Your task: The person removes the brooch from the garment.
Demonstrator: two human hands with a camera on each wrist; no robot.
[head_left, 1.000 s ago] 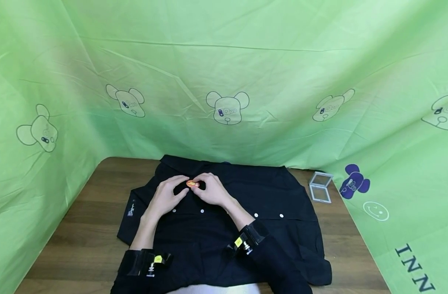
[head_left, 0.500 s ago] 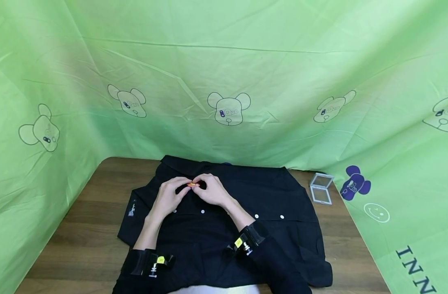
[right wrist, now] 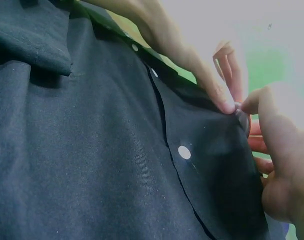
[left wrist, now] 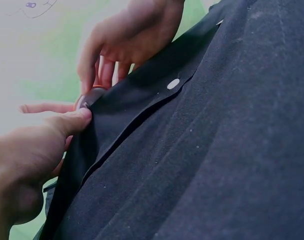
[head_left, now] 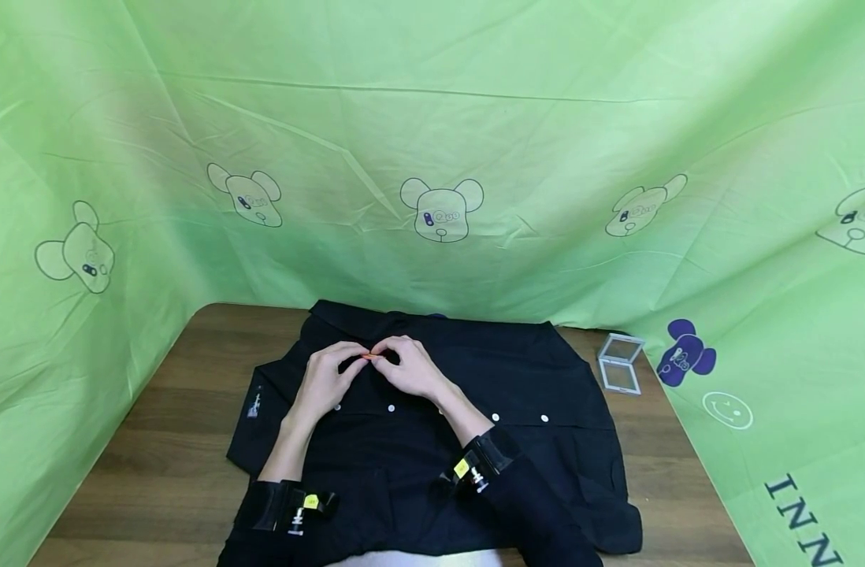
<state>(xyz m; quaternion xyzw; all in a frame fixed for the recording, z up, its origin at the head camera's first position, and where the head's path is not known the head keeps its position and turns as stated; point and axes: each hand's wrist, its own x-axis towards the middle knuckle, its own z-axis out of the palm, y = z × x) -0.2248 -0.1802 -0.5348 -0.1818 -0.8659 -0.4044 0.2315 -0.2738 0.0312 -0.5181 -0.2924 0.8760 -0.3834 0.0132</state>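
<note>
A small round pin badge (head_left: pixel 368 357), orange-rimmed with a grey back, is held between both hands above a black shirt (head_left: pixel 432 488). In the head view it shows nearly edge-on. My left hand (head_left: pixel 324 376) pinches its left side with thumb and fingers. From the other side my right hand (head_left: pixel 411 367) pinches it too. The left wrist view shows the grey back of the badge (left wrist: pixel 93 95) at the shirt's cloth edge, with the left thumb on it. Whether its pin passes through the cloth, I cannot tell. White buttons (right wrist: pixel 184 152) run along the shirt's front strip.
The shirt lies spread on a wooden table (head_left: pixel 156 409). A small clear hinged case (head_left: pixel 620 364) stands unfolded near the right back corner. Green printed fabric (head_left: pixel 432 118) hangs around the table's back and sides. A white label (head_left: pixel 254 403) marks the left sleeve.
The badge has turned from showing its orange and yellow face to nearly edge-on. My left hand has moved slightly right, its fingertips closing in on the badge; the right hand stays almost still.
</note>
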